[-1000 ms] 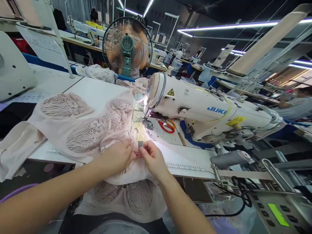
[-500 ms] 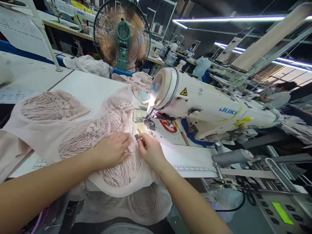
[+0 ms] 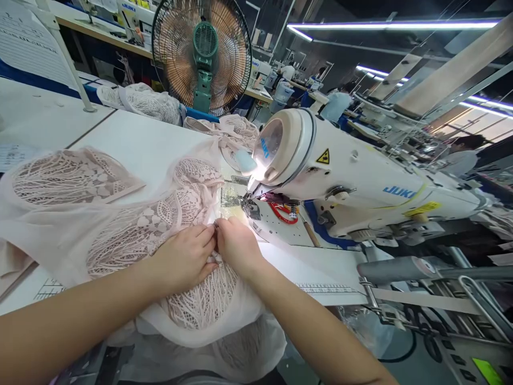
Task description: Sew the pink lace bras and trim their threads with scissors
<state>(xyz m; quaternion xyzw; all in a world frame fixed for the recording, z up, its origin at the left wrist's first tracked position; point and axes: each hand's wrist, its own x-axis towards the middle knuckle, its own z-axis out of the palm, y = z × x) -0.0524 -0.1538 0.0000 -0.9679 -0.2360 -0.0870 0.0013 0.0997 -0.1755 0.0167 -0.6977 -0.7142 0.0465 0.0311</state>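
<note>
Pale pink lace fabric (image 3: 132, 235) with sheer edging spreads over the white table and hangs over its front edge. My left hand (image 3: 186, 256) lies on the lace, its thumb and forefinger pinched at the fabric edge. My right hand (image 3: 238, 246) is closed beside it, the fingertips of both hands meeting. A small grey tab (image 3: 217, 226) shows as a dark sliver between the right fingertips; most of it is hidden. Just beyond my hands is the lit needle area of a white sewing machine (image 3: 352, 171), with its metal presser foot (image 3: 250, 206) apart from my fingers.
A large fan (image 3: 205, 48) stands behind the table. Red-handled scissors (image 3: 282, 214) and a wooden-handled tool (image 3: 310, 232) lie under the machine arm. More lace pieces (image 3: 144, 104) are piled at the back. A grey roll (image 3: 395, 269) sits at the right. Other people work in the distance.
My right hand has moved left to meet the left fingertips, and the grey tab is now mostly covered. The view has shifted slightly, so the machine appears farther right.
</note>
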